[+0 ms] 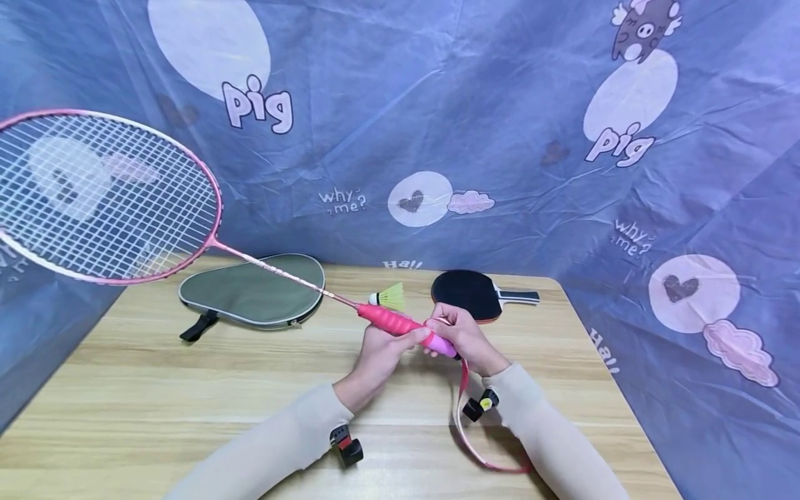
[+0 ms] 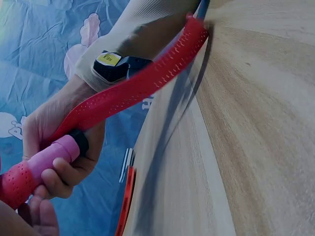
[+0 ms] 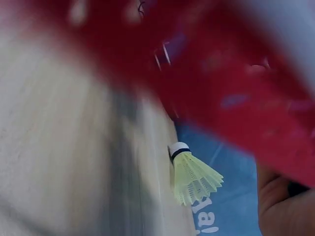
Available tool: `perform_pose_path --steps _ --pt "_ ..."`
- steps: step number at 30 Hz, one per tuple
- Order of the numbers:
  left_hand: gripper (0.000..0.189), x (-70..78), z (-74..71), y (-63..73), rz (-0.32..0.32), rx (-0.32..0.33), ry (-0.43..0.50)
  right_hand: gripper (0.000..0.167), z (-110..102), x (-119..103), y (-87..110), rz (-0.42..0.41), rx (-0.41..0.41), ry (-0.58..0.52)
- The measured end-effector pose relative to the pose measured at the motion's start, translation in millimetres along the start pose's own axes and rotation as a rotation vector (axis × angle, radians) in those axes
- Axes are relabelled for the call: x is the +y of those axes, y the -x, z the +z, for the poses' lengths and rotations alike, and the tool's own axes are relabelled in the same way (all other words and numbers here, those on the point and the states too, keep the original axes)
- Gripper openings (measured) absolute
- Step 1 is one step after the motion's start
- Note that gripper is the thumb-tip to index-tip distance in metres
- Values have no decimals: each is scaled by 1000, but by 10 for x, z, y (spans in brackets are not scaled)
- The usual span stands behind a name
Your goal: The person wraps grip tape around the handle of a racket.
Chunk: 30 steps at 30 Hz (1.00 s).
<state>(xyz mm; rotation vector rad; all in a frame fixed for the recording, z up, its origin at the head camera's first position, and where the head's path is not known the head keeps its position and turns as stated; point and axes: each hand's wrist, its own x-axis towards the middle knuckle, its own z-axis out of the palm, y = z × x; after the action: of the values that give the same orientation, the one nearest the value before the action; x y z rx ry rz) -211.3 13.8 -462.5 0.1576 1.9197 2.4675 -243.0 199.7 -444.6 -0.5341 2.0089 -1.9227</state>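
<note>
A pink and white badminton racket point(image 1: 300, 279) slants across the head view, its strung head up at the left. My left hand point(image 1: 382, 351) grips its handle where red perforated grip tape is wrapped round it, thumb along the handle. Nearer the butt the handle point(image 2: 55, 156) is bare purple, with a black end cap. My right hand point(image 1: 461, 335) pinches the loose grip tape point(image 2: 133, 96) beside the purple part, fingers under the handle in the left wrist view. From there the tape hangs in a long loop past the right wrist. Blurred tape covers much of the right wrist view.
A green racket case point(image 1: 253, 292) with a black strap lies at the back left of the wooden table point(image 1: 187, 417). Behind the handle lie a yellow shuttlecock point(image 1: 389, 297) and a black table tennis bat point(image 1: 465, 292). A blue printed cloth point(image 1: 350, 125) hangs behind.
</note>
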Motion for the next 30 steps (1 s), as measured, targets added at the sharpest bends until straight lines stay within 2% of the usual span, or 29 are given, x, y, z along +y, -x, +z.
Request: perform_pose_path --steps 3,5,10,19,24,30 --pt "37 -9 1 3 -9 46 -21 15 16 -10 -10 -22 14 41" --pt "38 -4 -5 7 -38 57 -26 14 1 -14 -20 -35 27 99" --pt "40 8 -26 8 -110 29 -31 9 -77 -45 -23 -13 25 199" --pt "39 13 -50 -32 -118 -72 65 14 -201 -11 -37 162 -81 49" --pt "44 24 -60 -31 -126 -112 56 17 -187 47 -32 176 -143 -53" --pt "41 72 -76 -42 -108 -129 51 17 -118 80 -13 158 -166 -143"
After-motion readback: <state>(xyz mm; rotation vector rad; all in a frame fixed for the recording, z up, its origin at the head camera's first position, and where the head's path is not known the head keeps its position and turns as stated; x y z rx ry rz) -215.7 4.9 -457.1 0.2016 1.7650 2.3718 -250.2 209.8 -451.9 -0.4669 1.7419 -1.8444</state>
